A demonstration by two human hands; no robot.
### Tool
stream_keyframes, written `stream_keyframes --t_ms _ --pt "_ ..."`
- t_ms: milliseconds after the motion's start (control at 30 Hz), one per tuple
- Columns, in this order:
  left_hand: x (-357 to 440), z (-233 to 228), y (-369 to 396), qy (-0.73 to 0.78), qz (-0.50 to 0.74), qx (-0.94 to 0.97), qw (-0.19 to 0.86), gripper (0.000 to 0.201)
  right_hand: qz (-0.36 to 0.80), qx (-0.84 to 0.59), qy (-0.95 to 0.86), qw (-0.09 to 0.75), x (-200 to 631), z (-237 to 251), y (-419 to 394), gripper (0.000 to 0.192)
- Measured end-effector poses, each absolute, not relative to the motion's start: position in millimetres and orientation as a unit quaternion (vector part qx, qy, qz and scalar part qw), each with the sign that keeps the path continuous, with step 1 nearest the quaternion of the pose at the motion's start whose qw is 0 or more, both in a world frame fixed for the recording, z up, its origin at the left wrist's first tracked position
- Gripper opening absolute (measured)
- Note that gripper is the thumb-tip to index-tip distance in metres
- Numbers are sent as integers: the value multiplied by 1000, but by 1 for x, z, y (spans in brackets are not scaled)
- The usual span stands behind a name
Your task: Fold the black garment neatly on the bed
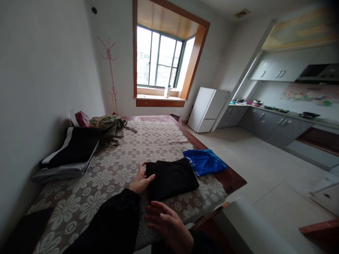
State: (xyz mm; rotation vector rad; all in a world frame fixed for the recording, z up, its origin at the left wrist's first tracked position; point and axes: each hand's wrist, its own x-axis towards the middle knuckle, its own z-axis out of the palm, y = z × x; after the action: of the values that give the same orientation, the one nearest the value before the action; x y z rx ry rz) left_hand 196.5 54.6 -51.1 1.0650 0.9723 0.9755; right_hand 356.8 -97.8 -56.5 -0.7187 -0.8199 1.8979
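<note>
the right hand [169,225] hovers open and empty, nearest, just short of the folded black garment [171,179]. the left hand [141,180] lies flat on the garment's left edge, thumb on the cloth. the garment lies on the bed [106,169], long axis left to right, with a blue garment [204,161] touching its far right corner.

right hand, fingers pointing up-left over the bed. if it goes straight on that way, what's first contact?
Most likely the near edge of the folded black garment: the right hand hovers open just short of it, fingers aimed there. Its height above the lace cover is unclear.
</note>
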Motion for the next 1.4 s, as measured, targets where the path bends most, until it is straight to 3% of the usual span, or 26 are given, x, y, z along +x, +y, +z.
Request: stream_keyframes --t_ms 167,400,500,700,833,933,1033,1233,1400 --pt "194 -50 59 453 425 420 662 108 862 -211 -171 429 360 -55 -96 44" --pt "186 -35 60 508 413 349 670 89 753 -227 -91 610 393 -52 -62 28" --pt "182 -33 59 497 408 385 663 81 710 -277 -73 643 433 -47 -39 24" --pt "176 -31 61 474 408 435 647 86 757 -339 -205 520 500 -37 -9 39" --pt "175 -30 63 440 434 439 653 87 735 -440 -291 425 510 -30 20 38" --pt "175 -31 64 467 417 452 635 82 680 -496 -361 401 502 -25 41 40" --pt "176 -35 65 501 410 450 615 70 608 -529 -410 427 494 -14 56 54" --pt "179 -41 67 485 414 416 649 65 504 -536 -504 452 528 67 73 56" --pt "179 -42 67 472 405 429 655 59 367 -608 -566 419 577 150 90 51"
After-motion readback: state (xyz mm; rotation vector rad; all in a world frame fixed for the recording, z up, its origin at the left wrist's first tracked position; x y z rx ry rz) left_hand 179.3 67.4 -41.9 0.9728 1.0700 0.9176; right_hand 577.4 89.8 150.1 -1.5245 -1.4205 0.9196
